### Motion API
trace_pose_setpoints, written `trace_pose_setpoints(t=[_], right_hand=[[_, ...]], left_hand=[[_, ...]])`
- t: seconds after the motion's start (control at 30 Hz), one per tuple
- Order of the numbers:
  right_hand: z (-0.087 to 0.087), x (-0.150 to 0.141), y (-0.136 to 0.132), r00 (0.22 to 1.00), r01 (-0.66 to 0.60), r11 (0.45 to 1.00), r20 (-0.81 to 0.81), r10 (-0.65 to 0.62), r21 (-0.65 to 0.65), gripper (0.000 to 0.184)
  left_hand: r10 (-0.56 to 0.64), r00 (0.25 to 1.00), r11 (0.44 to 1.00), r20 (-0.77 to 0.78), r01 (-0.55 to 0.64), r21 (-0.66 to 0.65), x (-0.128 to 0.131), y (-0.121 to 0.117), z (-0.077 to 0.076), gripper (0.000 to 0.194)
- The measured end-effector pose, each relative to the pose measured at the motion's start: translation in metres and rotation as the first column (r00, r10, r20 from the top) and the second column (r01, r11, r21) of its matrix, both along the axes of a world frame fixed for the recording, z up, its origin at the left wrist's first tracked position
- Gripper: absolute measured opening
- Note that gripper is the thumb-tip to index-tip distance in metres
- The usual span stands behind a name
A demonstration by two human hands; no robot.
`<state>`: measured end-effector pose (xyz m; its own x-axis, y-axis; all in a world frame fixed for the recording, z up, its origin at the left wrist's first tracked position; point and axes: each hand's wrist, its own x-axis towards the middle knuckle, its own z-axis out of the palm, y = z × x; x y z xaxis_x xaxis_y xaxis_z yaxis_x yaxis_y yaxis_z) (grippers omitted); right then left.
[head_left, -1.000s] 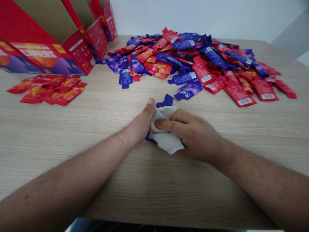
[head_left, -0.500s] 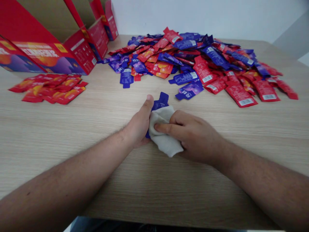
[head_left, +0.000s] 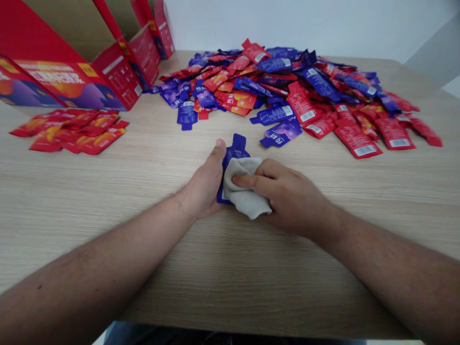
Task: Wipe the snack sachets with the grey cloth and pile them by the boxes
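A blue sachet (head_left: 235, 149) with a narrow neck at its top rests in my left hand (head_left: 208, 184), the thumb along its left edge and the other fingers hidden beneath. My right hand (head_left: 287, 194) grips a folded whitish cloth (head_left: 246, 191) and presses it on the sachet's face with a fingertip. The cloth covers much of the sachet's right side. Just beyond the hands, a blue-purple sachet (head_left: 282, 132) lies on the table at the near edge of a big mixed pile of red and blue sachets (head_left: 247, 98).
On the left lies a smaller heap of red sachets (head_left: 77, 132). Behind it stand open red cartons (head_left: 117, 72) in a row against the back. The wooden table (head_left: 230, 278) ends near my body, and a pale wall (head_left: 309, 24) rises behind it.
The cloth has shifted slightly up on the sachet with my right hand, and more of the sachet's lower left shows. My left hand and the sachet have moved slightly left.
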<state>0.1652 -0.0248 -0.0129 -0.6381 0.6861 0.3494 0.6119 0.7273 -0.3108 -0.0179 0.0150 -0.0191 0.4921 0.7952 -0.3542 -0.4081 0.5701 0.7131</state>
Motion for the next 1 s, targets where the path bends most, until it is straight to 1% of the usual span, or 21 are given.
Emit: trace_pose_setpoints(t=[0.03,0.07,0.17,0.2,0.23,0.33,0.37,0.4,0.5,0.53,0.6,0.67,0.7,0.77,0.83,0.87,0.93,1.0], right_hand=[[0.000,0.000,0.001,1.000,0.010,1.000,-0.011,-0.010,-0.006,0.046],[0.000,0.000,0.001,1.000,-0.009,1.000,0.001,0.009,-0.014,0.046],[-0.001,0.001,0.001,0.981,-0.167,0.985,0.097,0.170,-0.039,0.041],[-0.001,0.002,0.003,0.974,-0.194,0.980,0.111,0.198,-0.046,0.041],[-0.001,0.004,0.005,0.975,-0.191,0.980,0.104,0.195,-0.054,0.041],[-0.001,0.011,0.012,0.996,-0.094,0.993,-0.001,0.095,-0.076,0.042],[-0.001,0.013,0.014,0.996,-0.086,0.993,-0.022,0.085,-0.084,0.044],[0.000,0.014,0.016,0.995,-0.100,0.991,-0.020,0.099,-0.090,0.045],[0.001,0.016,0.018,0.974,-0.212,0.972,0.063,0.219,-0.102,0.041],[0.001,0.017,0.019,0.968,-0.231,0.967,0.073,0.239,-0.108,0.041],[0.000,0.020,0.022,0.978,-0.202,0.974,0.024,0.205,-0.105,0.041],[-0.002,0.022,0.024,0.991,-0.125,0.989,-0.058,0.120,-0.084,0.044],[-0.002,0.022,0.024,0.992,-0.104,0.992,-0.080,0.098,-0.069,0.045],[-0.003,0.020,0.021,0.991,-0.125,0.991,-0.055,0.122,-0.045,0.044],[-0.004,0.017,0.018,0.984,-0.176,0.983,0.004,0.176,-0.047,0.041],[-0.004,0.017,0.018,0.984,-0.178,0.983,0.009,0.179,-0.048,0.041],[-0.005,0.018,0.021,0.993,-0.108,0.994,-0.043,0.107,-0.023,0.043],[-0.006,0.021,0.026,0.991,0.010,1.000,-0.134,-0.006,0.025,0.046]], left_hand=[[0.003,1.000,1.000,-0.002,-0.003,-0.007,0.000,0.000,0.001,0.080],[0.010,1.000,1.000,-0.006,-0.010,-0.014,0.001,0.000,0.001,0.081],[0.049,0.998,0.998,-0.026,-0.050,-0.035,0.000,0.000,0.002,0.081],[0.060,0.998,0.997,-0.027,-0.061,-0.039,-0.001,0.001,0.002,0.080],[0.063,0.998,0.997,-0.022,-0.064,-0.042,-0.002,0.002,0.002,0.079],[0.041,0.999,0.998,0.010,-0.041,-0.050,-0.003,0.004,0.003,0.079],[0.030,0.999,0.998,0.017,-0.029,-0.054,-0.004,0.005,0.004,0.079],[0.022,1.000,0.998,0.021,-0.021,-0.059,-0.004,0.005,0.005,0.079],[0.013,1.000,0.997,0.024,-0.011,-0.073,-0.004,0.004,0.008,0.080],[0.013,0.999,0.997,0.029,-0.011,-0.073,-0.004,0.004,0.008,0.080],[0.021,0.999,0.998,0.042,-0.018,-0.059,-0.004,0.004,0.008,0.080],[0.023,0.998,0.999,0.052,-0.021,-0.041,-0.004,0.005,0.005,0.079],[0.018,0.998,0.999,0.053,-0.016,-0.036,-0.004,0.005,0.004,0.080],[-0.009,0.999,0.999,0.045,0.010,-0.035,-0.004,0.004,0.002,0.082],[-0.039,0.999,0.999,0.030,0.040,-0.036,-0.003,0.003,0.002,0.084],[-0.049,0.999,0.998,0.023,0.050,-0.033,-0.004,0.003,0.002,0.085],[-0.069,0.998,0.997,0.008,0.069,-0.026,-0.005,0.002,0.003,0.085],[-0.100,0.995,0.995,-0.017,0.100,-0.026,-0.007,0.001,0.003,0.083]])
